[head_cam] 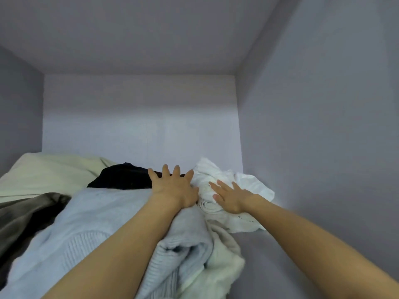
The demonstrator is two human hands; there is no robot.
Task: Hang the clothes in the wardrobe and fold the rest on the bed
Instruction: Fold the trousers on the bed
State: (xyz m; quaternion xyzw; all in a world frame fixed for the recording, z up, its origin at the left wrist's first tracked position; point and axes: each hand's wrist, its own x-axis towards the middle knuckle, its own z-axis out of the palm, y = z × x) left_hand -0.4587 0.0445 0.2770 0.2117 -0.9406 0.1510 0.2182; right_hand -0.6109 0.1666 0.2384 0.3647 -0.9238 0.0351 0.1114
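Note:
Both my arms reach into a pale wardrobe compartment filled with clothes. My left hand (pixel 172 186) lies flat with fingers spread on top of a light blue knitted sweater (pixel 86 223), its fingertips over a black garment (pixel 123 175) behind. My right hand (pixel 231 196) presses with straight fingers on a crumpled white garment (pixel 250 184) at the back right. A cream fleecy piece (pixel 224 255) sticks out under the blue sweater at the front.
A cream folded fabric (pixel 49 171) fills the back left and a dark brown-grey garment (pixel 23 221) lies at the left front. The compartment's back wall (pixel 140 117), right side wall (pixel 323 126) and ceiling close the space. Bare shelf floor (pixel 269 255) shows at the right.

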